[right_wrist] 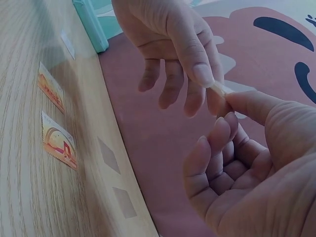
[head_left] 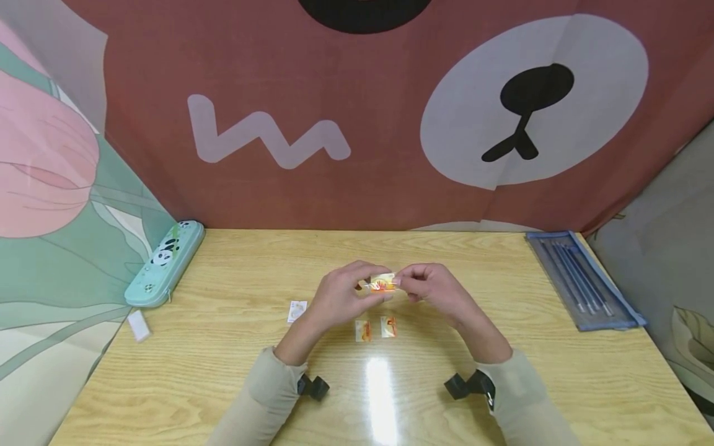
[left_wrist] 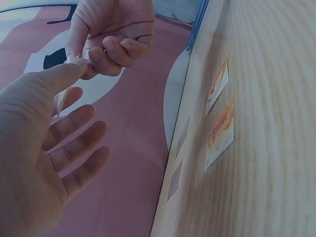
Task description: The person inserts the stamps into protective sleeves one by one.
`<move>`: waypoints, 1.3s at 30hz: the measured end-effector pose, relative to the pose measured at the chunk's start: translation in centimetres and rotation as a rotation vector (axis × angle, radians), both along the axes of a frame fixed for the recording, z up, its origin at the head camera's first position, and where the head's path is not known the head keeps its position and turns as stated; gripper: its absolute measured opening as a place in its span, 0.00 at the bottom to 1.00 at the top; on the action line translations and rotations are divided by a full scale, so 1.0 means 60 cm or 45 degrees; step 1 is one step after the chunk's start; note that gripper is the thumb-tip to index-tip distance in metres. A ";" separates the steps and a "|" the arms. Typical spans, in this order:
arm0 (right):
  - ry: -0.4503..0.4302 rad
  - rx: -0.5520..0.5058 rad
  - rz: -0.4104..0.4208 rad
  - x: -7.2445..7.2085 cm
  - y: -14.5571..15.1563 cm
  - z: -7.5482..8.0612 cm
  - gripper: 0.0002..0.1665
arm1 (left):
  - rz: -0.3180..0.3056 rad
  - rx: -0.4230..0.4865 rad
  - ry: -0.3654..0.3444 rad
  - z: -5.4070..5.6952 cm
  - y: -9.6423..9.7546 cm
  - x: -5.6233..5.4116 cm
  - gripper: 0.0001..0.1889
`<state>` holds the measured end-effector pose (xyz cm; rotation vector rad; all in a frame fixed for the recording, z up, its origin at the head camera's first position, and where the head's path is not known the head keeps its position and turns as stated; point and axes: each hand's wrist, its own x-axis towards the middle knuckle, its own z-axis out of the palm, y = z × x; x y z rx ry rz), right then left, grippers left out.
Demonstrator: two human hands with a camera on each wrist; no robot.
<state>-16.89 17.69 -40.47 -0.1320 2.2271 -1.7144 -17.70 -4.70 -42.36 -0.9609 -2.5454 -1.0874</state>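
Yellow and orange, the small printed piece (head_left: 382,283) is held above the table (head_left: 223,347), its long axis parallel to the far edge; the left hand (head_left: 346,294) pinches its left end, the right hand (head_left: 437,288) its right.

Left wrist: it appears edge-on beneath the left thumb, other fingers spread.

Right wrist: both thumbs nearly meet on it.

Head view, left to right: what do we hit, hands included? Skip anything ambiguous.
Teal panda case → small pale card → left hand → orange-yellow card pinched between the hands → right hand → blue-edged pouch.
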 end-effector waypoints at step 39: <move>0.052 0.036 -0.061 0.000 0.009 0.004 0.17 | 0.547 -0.148 -0.287 0.016 -0.038 -0.008 0.24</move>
